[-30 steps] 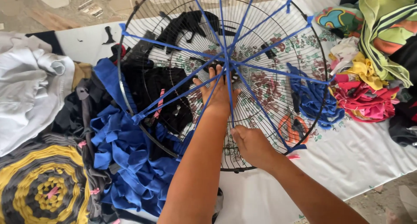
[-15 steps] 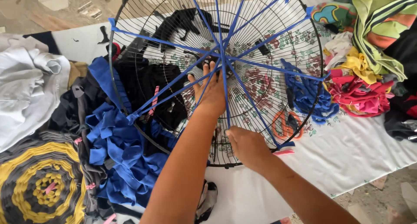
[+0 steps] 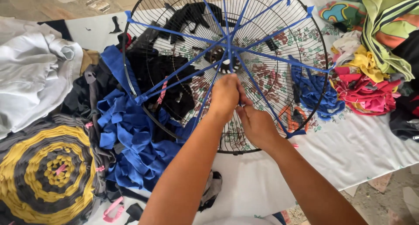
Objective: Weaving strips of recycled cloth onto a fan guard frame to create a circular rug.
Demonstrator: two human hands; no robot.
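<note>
Both hands meet just below the hub of a round black wire fan guard (image 3: 174, 15) that lies flat on the bench. The left hand (image 3: 225, 95) is curled into a loose fist, fingers folded in around the blue fabric strips (image 3: 183, 68) where they gather near the centre. The right hand (image 3: 257, 125) sits just beside and below it, touching it, fingers pinched narrow at the same bundle; which strip each one grips cannot be told. The strips run like spokes from the hub out to the guard's rim, each end knotted or looped over the outer wire.

Through the wires show a black garment (image 3: 161, 76) and the white cloth (image 3: 366, 155) with a floral print that covers the bench. A pair of orange-handled scissors (image 3: 291, 118) lies under the guard's lower right part, next to a heap of blue fabric (image 3: 312, 92).

Left of the guard, a bigger pile of cut blue cloth (image 3: 126, 142) spills toward the near edge, overlapping the rim. Beyond it lies a round woven mat (image 3: 43, 177) in yellow and grey rings with pink bits at its centre, and above that a crumpled white sheet (image 3: 35, 72). To the far right sit pink and yellow scraps (image 3: 364, 83) and a striped green garment (image 3: 384, 28).
</note>
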